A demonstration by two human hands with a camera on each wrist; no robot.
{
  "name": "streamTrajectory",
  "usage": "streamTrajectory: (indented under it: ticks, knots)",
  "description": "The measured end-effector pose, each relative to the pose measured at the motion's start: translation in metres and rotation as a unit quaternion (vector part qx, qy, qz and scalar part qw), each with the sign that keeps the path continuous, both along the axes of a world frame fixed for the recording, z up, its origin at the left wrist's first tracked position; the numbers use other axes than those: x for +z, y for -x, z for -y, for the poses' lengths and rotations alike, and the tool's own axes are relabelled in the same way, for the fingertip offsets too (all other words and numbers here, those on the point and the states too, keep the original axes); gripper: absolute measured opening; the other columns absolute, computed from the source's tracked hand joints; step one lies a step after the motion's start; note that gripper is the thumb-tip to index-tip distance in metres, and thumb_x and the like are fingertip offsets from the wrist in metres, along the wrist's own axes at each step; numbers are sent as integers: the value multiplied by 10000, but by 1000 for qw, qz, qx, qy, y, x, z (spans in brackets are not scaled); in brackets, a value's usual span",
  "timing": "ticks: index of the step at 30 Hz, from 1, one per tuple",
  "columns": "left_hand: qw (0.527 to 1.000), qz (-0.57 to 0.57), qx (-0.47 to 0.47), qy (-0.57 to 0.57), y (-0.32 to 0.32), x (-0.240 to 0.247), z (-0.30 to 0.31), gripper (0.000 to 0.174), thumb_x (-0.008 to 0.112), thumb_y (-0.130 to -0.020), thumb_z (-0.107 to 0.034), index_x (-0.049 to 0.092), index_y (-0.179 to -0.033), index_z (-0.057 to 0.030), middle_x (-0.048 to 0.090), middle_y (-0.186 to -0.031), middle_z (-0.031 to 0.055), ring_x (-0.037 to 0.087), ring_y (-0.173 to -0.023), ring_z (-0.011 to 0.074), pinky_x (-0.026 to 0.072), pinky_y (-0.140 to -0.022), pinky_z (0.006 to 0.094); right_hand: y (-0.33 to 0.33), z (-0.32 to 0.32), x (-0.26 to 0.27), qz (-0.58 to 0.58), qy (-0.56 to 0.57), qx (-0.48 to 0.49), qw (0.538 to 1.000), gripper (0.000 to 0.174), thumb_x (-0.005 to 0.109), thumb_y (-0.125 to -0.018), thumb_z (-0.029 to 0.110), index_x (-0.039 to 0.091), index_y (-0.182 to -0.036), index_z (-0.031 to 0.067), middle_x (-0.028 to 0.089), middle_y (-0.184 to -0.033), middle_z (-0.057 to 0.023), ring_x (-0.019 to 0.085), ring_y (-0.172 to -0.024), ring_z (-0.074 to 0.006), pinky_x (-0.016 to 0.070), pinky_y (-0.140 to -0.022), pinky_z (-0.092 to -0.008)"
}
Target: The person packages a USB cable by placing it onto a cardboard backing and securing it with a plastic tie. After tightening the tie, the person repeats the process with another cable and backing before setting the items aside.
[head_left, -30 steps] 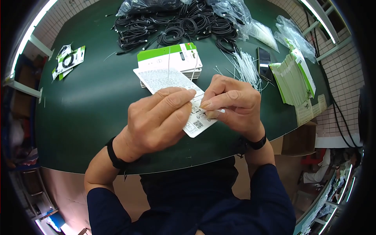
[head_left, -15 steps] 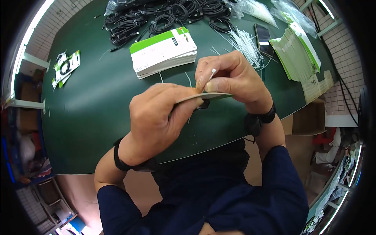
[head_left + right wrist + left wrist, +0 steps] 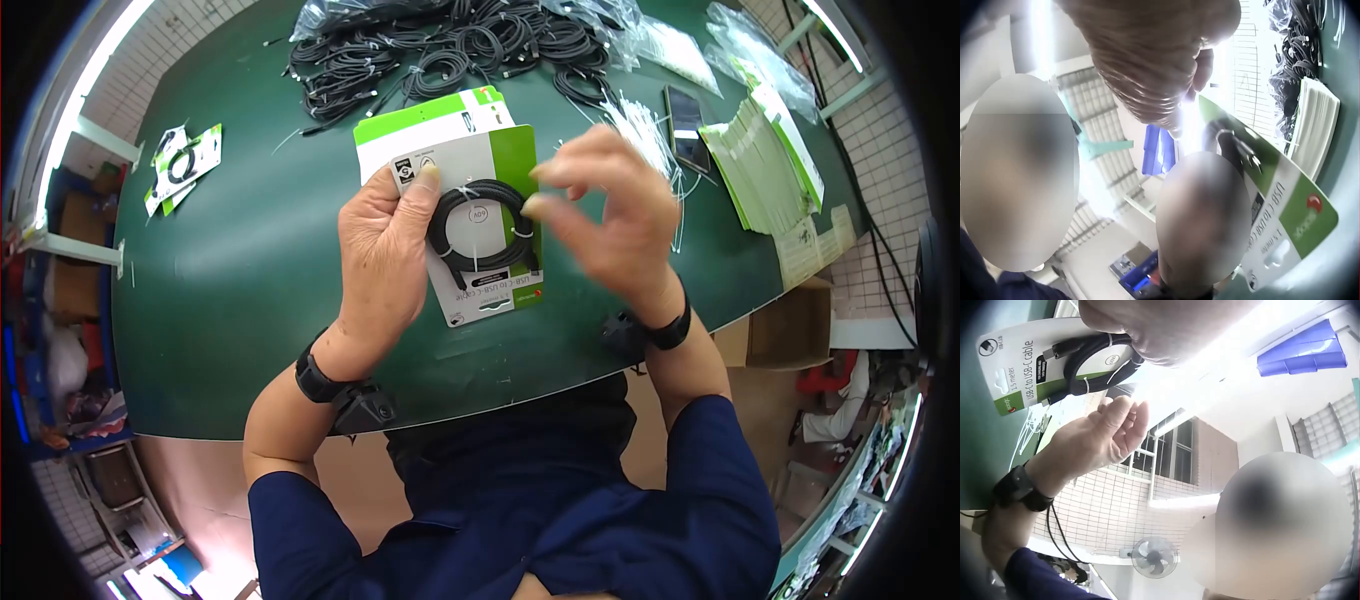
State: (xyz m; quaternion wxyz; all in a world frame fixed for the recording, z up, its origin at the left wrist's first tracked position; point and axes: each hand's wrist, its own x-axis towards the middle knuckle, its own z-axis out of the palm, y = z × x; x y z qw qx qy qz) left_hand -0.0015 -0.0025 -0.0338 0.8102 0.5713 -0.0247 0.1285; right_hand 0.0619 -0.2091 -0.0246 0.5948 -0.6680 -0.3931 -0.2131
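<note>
In the head view my left hand (image 3: 385, 235) grips the edge of a white and green packaging card (image 3: 455, 155), thumb on its front. A coiled black USB-C cable (image 3: 437, 240) lies against that face, bound by small white cable ties (image 3: 467, 191). The printing reads upside down there. My right hand (image 3: 620, 225), blurred, is just right of the card with thumb and fingers parted and nothing between them. The left wrist view shows the card (image 3: 1010, 356) lettered "USB-C to USB-C cable" and the right hand (image 3: 1094, 437) loosely curled below it.
Behind the held card lies a stack of cards (image 3: 385, 150). Black cables (image 3: 440, 70) are heaped at the back. Loose cable ties (image 3: 640, 130), a phone (image 3: 686, 130) and a row of green cards (image 3: 745, 175) lie right. Cards with cables (image 3: 200, 155) lie left.
The card has been turned from its printed back, through edge-on, to its cable side. My right hand has let go of the white cable tie and moved off to the right.
</note>
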Motion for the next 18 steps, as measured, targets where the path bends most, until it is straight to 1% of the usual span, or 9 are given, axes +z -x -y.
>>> streamTrajectory:
  ticks: [1,3,5,6,9,12,14,17,18]
  knots:
    - [999,-9,-4,33,-2,-3,-1,258,579,-1103,-150,690,-1211,56,763,-1088,93,697,-915,104,578,-828,262,2,-6,1,80,53,-11,995,291,823,-799,-14,765,-1065,88,684,-959,-25,584,-812,-169,491,-686,-293]
    - [999,-15,-20,44,-2,-7,-5,261,577,-1104,-153,676,-1240,46,752,-1130,106,699,-964,123,578,-865,281,6,-16,1,234,154,-37,959,346,858,-715,-23,784,-1023,118,683,-956,-12,574,-793,-190,491,-676,-307]
    - [996,-32,-60,63,-1,-10,-7,275,572,-1106,-157,648,-1296,27,730,-1213,134,704,-1064,162,578,-941,318,8,-20,-3,242,165,-45,955,351,862,-692,-13,788,-1005,125,682,-955,-10,574,-789,-195,490,-672,-309]
    - [995,-31,-61,65,-1,-10,-6,275,572,-1106,-157,648,-1296,27,730,-1213,134,704,-1064,162,578,-941,318,9,-22,-5,249,175,-53,951,355,866,-668,-3,792,-988,132,682,-953,-7,574,-786,-199,489,-668,-311]
    - [997,-27,-44,60,2,-10,-1,273,565,-1107,-150,660,-1277,41,755,-1138,106,699,-951,104,583,-856,271,9,-22,-7,260,185,-65,945,370,874,-640,6,797,-975,140,679,-953,-4,576,-786,-202,488,-659,-313]
    - [997,-8,-48,67,3,-11,0,259,598,-1091,-141,664,-1265,38,754,-1143,108,701,-965,110,585,-854,272,6,-23,-8,266,180,-77,944,389,883,-631,4,796,-985,141,676,-953,-3,578,-791,-198,489,-650,-311]
    - [996,1,-52,69,5,-5,2,253,614,-1083,-136,666,-1259,37,754,-1145,109,703,-972,112,585,-854,273,2,-24,-13,257,140,-78,953,395,885,-626,1,797,-984,144,671,-955,-2,583,-799,-197,489,-641,-309]
    - [995,41,-36,-80,14,6,4,265,675,-1047,-118,668,-1263,35,758,-1139,104,708,-986,118,587,-863,276,1,-22,-12,253,113,-84,957,394,887,-630,-2,794,-985,145,666,-956,-1,588,-807,-197,490,-636,-307]
    - [995,42,-36,-81,15,5,4,265,675,-1047,-118,668,-1263,35,758,-1139,104,708,-986,118,587,-863,276,1,-22,-11,252,106,-87,958,391,889,-638,-3,792,-986,145,664,-957,-1,591,-812,-197,490,-635,-306]
